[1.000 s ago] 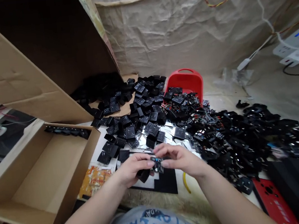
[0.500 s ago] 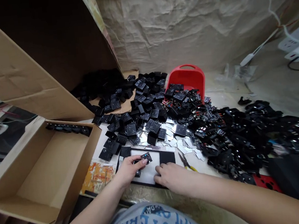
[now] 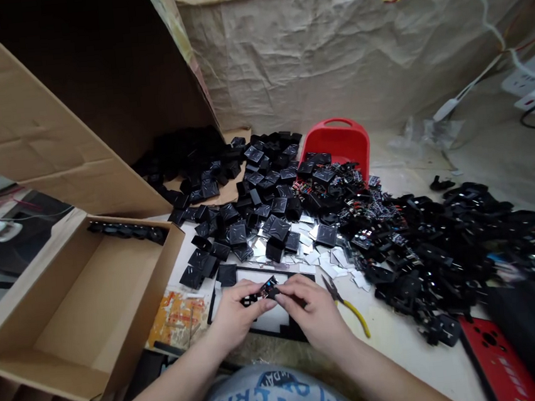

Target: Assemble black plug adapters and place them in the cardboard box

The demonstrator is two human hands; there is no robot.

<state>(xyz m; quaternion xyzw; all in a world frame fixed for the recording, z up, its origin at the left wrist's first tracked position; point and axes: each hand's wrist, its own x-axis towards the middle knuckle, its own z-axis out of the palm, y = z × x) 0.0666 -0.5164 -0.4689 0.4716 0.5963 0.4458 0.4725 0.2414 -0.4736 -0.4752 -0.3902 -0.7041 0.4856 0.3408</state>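
Head view: crinkled brown sheeting (image 3: 324, 50) backs the room, and an open cardboard box (image 3: 91, 293) sits off to the left. On the pale surface (image 3: 396, 358), black housings (image 3: 237, 233) lie heaped near a red bin (image 3: 360, 154), with yellow-handled pliers (image 3: 357, 315) just beside the right hand (image 3: 313, 309). Right between both hands' fingertips, equally near each, is a small circuit part (image 3: 270, 283), its long axis seemingly slanting up rightward. The left hand's (image 3: 235, 314) fingers pinch it; the right's are drawn narrow at its right end, though whether they grip it I can't tell.
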